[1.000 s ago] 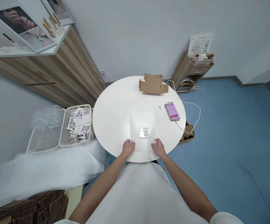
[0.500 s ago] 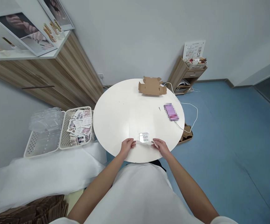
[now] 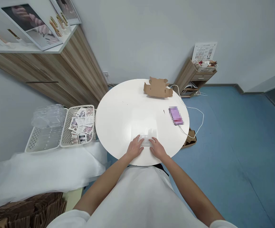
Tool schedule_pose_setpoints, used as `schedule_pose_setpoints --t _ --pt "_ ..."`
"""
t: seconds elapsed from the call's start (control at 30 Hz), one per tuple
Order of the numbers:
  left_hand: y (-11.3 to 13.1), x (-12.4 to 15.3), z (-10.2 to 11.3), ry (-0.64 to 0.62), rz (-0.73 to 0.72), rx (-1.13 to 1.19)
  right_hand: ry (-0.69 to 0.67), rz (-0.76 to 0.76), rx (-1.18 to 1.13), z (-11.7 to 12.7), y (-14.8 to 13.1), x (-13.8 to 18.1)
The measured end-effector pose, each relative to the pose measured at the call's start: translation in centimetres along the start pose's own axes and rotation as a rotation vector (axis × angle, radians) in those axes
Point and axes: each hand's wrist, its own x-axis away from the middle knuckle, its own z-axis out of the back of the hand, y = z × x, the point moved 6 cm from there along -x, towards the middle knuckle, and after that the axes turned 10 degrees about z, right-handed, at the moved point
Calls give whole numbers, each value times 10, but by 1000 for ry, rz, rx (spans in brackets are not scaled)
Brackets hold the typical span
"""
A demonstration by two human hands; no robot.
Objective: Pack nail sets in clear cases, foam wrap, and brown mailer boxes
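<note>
On the white round table (image 3: 113, 126), a thin translucent wrapping sheet (image 3: 144, 126) lies flat in front of me. Its near end is folded over a small clear case, which shows only as a pale shape under the layer. My left hand (image 3: 135, 148) grips the left side of this fold, fingers on top and thumb at the near edge. At the right side, my right hand (image 3: 157, 148) holds it the same way, with fingers curled over the fold.
An opened brown cardboard box (image 3: 158, 88) stands at the table's back. A purple phone-like item (image 3: 176, 116), blurred out, lies right with a white cable (image 3: 195, 108). To the left are a basket of printed cards (image 3: 94, 126), clear plastic packs (image 3: 48, 117) and white sheets (image 3: 56, 169).
Both hands have moved closer together and slightly forward. The near edge of the sheet has come up over the clear case, which was uncovered before. The view has shifted slightly.
</note>
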Motion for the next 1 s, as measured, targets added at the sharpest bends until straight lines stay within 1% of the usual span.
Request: schedule_pose_setpoints --t 0.07,0.1,0.2,0.27,0.43,0.53,0.6,0.67,0.73,0.83,0.93,1.0 --pt "6 -4 0 14 -58 -166 -48 65 227 2 -6 -8" --pt "9 -7 -1 14 -87 -220 -55 111 299 3 -9 -13" --pt "16 -14 -2 -15 -166 -299 -53 251 382 4 -14 -23" --pt "18 -18 -3 -41 -183 -305 -60 276 377 3 -12 -28" --pt "17 -15 1 -107 -202 -257 -98 267 280 -1 -12 -28" --pt "12 -3 4 -173 -228 -204 -132 261 146 -6 -19 -13" --pt "8 7 5 -239 -237 -154 -158 239 62 -10 -23 0" --pt "5 15 5 -305 -231 -100 -180 214 1 -13 -27 11" --pt "3 20 5 -343 -213 -57 -186 189 -46 -14 -29 16" --pt "1 17 9 -326 -162 -2 -144 149 -103 -8 -28 11" --pt "-7 5 13 -297 -41 72 -129 85 -180 0 -19 -4" --pt "-15 -3 12 -328 45 150 -155 11 -250 1 -10 -13"
